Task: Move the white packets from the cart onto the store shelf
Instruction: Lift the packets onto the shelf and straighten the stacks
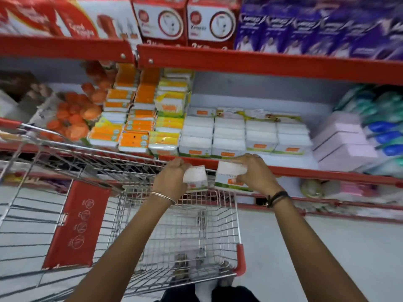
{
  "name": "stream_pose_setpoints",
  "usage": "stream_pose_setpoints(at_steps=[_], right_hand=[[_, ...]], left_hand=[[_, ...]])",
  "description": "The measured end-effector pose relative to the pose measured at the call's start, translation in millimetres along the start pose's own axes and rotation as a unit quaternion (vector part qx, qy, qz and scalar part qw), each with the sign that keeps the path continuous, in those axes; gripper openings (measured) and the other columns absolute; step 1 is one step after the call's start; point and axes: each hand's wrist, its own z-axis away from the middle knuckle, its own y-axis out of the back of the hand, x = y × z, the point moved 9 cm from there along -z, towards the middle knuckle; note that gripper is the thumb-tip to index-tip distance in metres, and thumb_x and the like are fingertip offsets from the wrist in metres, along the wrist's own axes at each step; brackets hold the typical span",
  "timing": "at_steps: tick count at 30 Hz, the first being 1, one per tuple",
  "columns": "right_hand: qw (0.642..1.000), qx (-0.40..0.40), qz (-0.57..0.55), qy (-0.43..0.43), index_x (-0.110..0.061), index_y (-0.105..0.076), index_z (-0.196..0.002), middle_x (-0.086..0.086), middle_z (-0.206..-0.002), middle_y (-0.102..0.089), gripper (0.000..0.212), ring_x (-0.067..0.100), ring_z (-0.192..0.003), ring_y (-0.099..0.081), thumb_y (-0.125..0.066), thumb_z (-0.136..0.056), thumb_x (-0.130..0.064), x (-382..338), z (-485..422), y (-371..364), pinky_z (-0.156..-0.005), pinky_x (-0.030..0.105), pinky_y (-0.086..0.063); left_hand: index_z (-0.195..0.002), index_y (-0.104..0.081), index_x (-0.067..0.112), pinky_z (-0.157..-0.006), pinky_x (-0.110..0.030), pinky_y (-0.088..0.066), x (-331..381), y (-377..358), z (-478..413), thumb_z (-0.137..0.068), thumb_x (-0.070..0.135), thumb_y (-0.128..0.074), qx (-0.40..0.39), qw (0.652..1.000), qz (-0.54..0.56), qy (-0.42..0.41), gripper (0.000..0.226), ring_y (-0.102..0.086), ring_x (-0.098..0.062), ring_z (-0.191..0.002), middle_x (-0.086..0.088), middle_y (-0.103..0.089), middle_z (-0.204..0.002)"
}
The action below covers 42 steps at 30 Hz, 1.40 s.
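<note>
My left hand (171, 178) grips a white packet (195, 177) with an orange label, held above the far rim of the wire cart (226, 216). My right hand (255, 171) grips a second white packet (231, 175) just below the red front edge of the store shelf (305, 171). On that shelf, rows of matching white packets (229, 136) lie stacked right in front of my hands. The cart basket beneath my arms shows only bare wire mesh.
Orange and yellow packs (135, 118) fill the shelf to the left, pink packs (344, 140) to the right. Boxes (161, 20) stand on the upper shelf. A red panel (79, 225) hangs inside the cart. Grey floor lies to the right of the cart.
</note>
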Motion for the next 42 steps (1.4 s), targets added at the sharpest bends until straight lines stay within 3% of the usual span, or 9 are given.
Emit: stream_pose_setpoints(at_steps=[4, 8, 15, 22, 27, 32, 35, 38, 42], right_hand=[[0.999, 0.046, -0.005, -0.014, -0.013, -0.06, -0.121, 0.012, -0.123, -0.061, 0.059, 0.029, -0.114, -0.053, -0.079, -0.066, -0.002, 31, 10, 53, -0.096, 0.038, -0.046], [0.996, 0.082, 0.021, -0.027, -0.015, -0.062, -0.119, 0.013, -0.11, -0.063, 0.059, 0.032, -0.107, -0.052, -0.075, -0.064, 0.005, 73, 13, 90, -0.088, 0.035, -0.045], [0.99, 0.119, 0.031, -0.069, -0.01, -0.061, -0.118, 0.016, -0.119, -0.062, 0.06, 0.034, -0.115, -0.052, -0.077, -0.063, 0.007, 146, -1, 127, -0.101, 0.038, -0.044], [0.989, 0.129, 0.053, -0.048, -0.009, -0.059, -0.119, 0.016, -0.121, -0.058, 0.058, 0.034, -0.116, -0.05, -0.069, -0.067, 0.013, 166, -29, 119, -0.101, 0.038, -0.044], [0.99, 0.113, 0.067, -0.055, -0.012, -0.056, -0.123, 0.01, -0.121, -0.049, 0.061, 0.03, -0.114, -0.045, -0.063, -0.071, 0.019, 177, -41, 103, -0.098, 0.037, -0.047], [0.984, 0.15, 0.071, -0.059, -0.01, -0.061, -0.119, 0.009, -0.114, -0.05, 0.056, 0.028, -0.108, -0.045, -0.054, -0.073, 0.021, 180, -41, 101, -0.082, 0.038, -0.054], [0.983, 0.161, 0.075, -0.046, -0.006, -0.065, -0.113, 0.011, -0.109, -0.057, 0.047, 0.029, -0.106, -0.049, -0.055, -0.076, 0.02, 179, -38, 97, -0.083, 0.042, -0.054], [0.981, 0.178, 0.067, -0.032, -0.003, -0.068, -0.107, 0.013, -0.102, -0.061, 0.039, 0.031, -0.101, -0.052, -0.059, -0.076, 0.019, 180, -34, 97, -0.079, 0.039, -0.052], [0.978, 0.198, 0.061, -0.023, -0.003, -0.071, -0.1, 0.013, -0.096, -0.064, 0.038, 0.03, -0.096, -0.054, -0.059, -0.074, 0.021, 184, -33, 98, -0.071, 0.026, -0.044]], left_hand=[[-0.133, -0.048, 0.015, -0.085, -0.038, -0.055, 60, 15, -18, -0.079, 0.016, -0.073, 0.009, 0.999, -0.019, -0.032, 0.06, -0.048, -0.025, -0.118, -0.006, -0.046, -0.128], [-0.135, -0.045, 0.014, -0.085, -0.037, -0.054, 119, 6, -41, -0.081, 0.017, -0.069, 0.008, 0.996, -0.03, -0.081, 0.059, -0.046, -0.023, -0.119, -0.005, -0.042, -0.13], [-0.133, -0.047, 0.008, -0.08, -0.037, -0.056, 191, -31, -88, -0.081, 0.008, -0.066, -0.003, 0.994, -0.004, -0.111, 0.055, -0.046, -0.025, -0.117, -0.007, -0.042, -0.129], [-0.129, -0.047, 0.005, -0.089, -0.039, -0.052, 210, -53, -130, -0.079, -0.006, -0.061, 0.015, 0.995, -0.034, -0.093, 0.053, -0.047, -0.031, -0.112, -0.012, -0.043, -0.126], [-0.128, -0.047, 0.003, -0.103, -0.044, -0.044, 212, -70, -145, -0.079, -0.01, -0.057, 0.005, 0.994, -0.065, -0.083, 0.052, -0.044, -0.031, -0.115, -0.014, -0.042, -0.128], [-0.133, -0.041, 0.004, -0.107, -0.045, -0.039, 211, -79, -150, -0.079, -0.011, -0.054, 0.01, 0.994, -0.069, -0.086, 0.057, -0.041, -0.032, -0.121, -0.015, -0.043, -0.131], [-0.123, -0.049, 0.001, -0.105, -0.05, -0.041, 213, -81, -144, -0.076, -0.012, -0.056, 0.032, 0.991, -0.082, -0.104, 0.05, -0.045, -0.036, -0.119, -0.019, -0.049, -0.127], [-0.105, -0.06, -0.001, -0.088, -0.048, -0.055, 212, -77, -140, -0.066, -0.015, -0.061, 0.072, 0.99, -0.074, -0.1, 0.041, -0.059, -0.039, -0.102, -0.021, -0.061, -0.11], [-0.119, -0.051, 0.002, -0.094, -0.044, -0.048, 215, -70, -139, -0.077, -0.016, -0.047, 0.062, 0.991, -0.048, -0.111, 0.045, -0.048, -0.035, -0.117, -0.018, -0.052, -0.127]])
